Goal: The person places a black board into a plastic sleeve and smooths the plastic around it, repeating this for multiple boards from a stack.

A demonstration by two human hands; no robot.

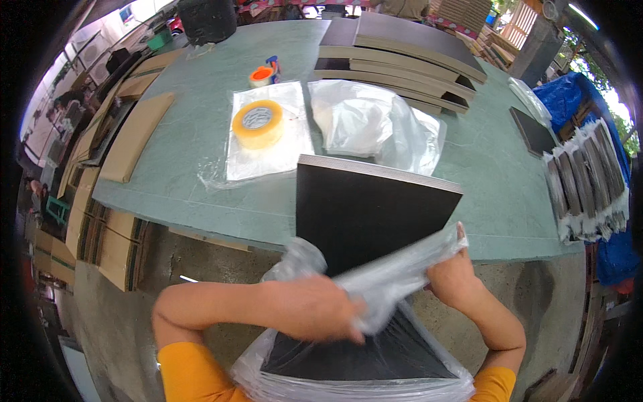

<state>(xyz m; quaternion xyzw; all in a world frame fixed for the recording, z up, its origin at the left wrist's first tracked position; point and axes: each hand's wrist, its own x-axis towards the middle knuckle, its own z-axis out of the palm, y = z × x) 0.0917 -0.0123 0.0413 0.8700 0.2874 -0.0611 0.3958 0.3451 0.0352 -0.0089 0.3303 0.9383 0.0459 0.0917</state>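
A stack of black boards (375, 208) with pale layered edges stands tilted against me, its lower part inside a clear plastic bag (395, 278). My right hand (454, 278) is closed on the bag's gathered edge at the right side of the boards, thumb upward. In front of the boards, my left hand (311, 309) is blurred by motion, its fingers curled at the bag's bunched film. The black lower part of the boards shows through the plastic near my body.
On the green table (181, 181) lie a roll of clear tape (258, 124) on flat plastic bags (268, 161), more plastic bags (375, 124), a tape dispenser (263, 75) and stacked dark boards (402, 47). Wrapped bundles (586, 174) stand at right; cardboard pieces (137, 137) are at left.
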